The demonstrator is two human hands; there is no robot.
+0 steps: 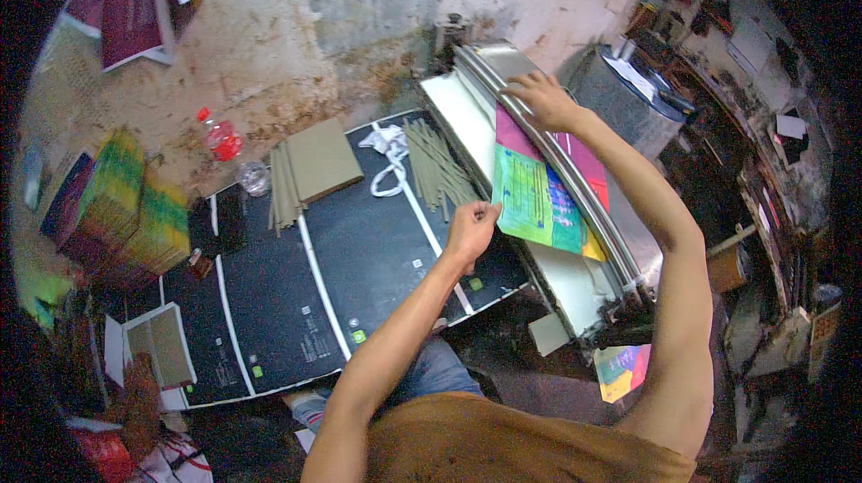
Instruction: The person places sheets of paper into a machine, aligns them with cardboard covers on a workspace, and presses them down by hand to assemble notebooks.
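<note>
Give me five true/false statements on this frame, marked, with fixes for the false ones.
1. The left hand is at the left edge of the green sheet. True.

2. The right hand is on the bottle. False: it is at the upper end of the metal rollers.

3. The bottle is left of the board stack. True.

4. The white cloth lies on top of the board stack. False: it lies on the black table, between the board stack and the loose strips.

5. The green sheet lies partly under the rollers. True.
</note>
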